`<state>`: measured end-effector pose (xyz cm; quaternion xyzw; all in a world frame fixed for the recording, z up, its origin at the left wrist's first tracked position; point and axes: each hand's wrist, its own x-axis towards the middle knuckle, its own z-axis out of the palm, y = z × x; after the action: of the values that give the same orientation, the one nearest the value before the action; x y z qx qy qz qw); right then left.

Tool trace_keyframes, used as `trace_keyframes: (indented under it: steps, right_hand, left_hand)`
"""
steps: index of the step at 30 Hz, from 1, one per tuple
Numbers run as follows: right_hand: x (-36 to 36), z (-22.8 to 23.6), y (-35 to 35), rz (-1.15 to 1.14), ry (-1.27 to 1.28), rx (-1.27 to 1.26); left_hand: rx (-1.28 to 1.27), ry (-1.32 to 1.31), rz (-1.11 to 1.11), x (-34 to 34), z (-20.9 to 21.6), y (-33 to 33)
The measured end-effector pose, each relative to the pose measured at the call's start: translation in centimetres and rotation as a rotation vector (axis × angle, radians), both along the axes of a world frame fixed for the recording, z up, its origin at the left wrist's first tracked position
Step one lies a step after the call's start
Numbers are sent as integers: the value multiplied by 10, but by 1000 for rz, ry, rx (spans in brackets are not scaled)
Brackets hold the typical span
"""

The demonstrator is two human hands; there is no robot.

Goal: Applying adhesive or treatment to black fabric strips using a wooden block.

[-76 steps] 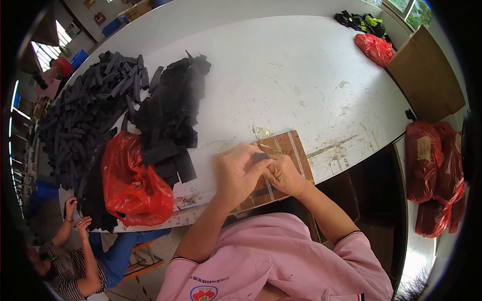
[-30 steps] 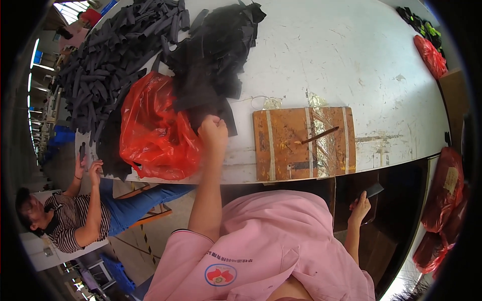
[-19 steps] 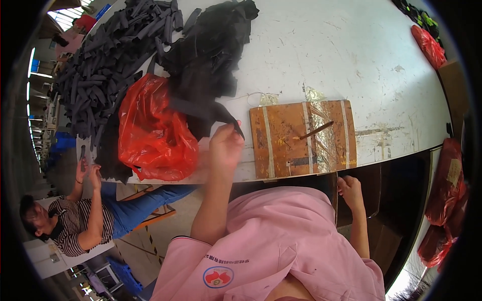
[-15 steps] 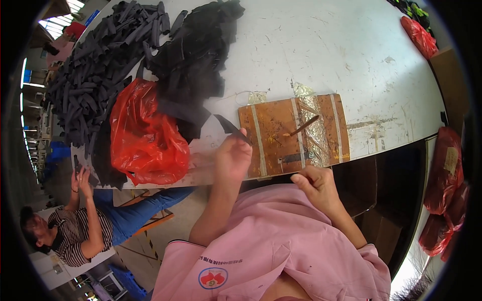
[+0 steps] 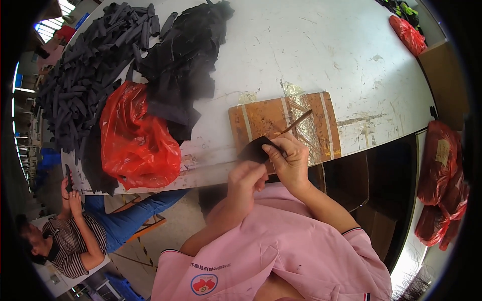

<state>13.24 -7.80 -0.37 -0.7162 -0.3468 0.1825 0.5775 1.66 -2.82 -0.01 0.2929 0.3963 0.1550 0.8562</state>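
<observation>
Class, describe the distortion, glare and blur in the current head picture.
Head view: black rounded borders, and the white table's front edge bows; head view: bright glints on the crumpled red bag; head view: the left hand looks slightly softer than the right hand, perhaps motion blur.

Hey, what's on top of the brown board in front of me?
On the brown board: a thin brown stick, pale strips and shiny tape. The black piece, your right hand and left hand cover part of its near side; what's beneath can't be seen.
</observation>
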Motion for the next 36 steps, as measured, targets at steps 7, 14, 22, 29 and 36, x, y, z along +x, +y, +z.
trace_keyframes:
  steps: [7,14,22,29,36]
  right_hand:
    - [1,-2,-3,-14,-271,-10]
    - [2,-7,-8,75,-469,-12]
    - [5,-10,-6,112,-626,6]
    - [5,-13,-9,214,-879,-34]
    - [5,-15,-9,248,-992,9]
  left_hand:
    - [523,122,17,4,18,-2]
    - [527,137,41,5,21,5]
    - [513,176,12,6,20,7]
    - [427,214,-17,4,18,10]
    - [358,243,-30,2,7,13]
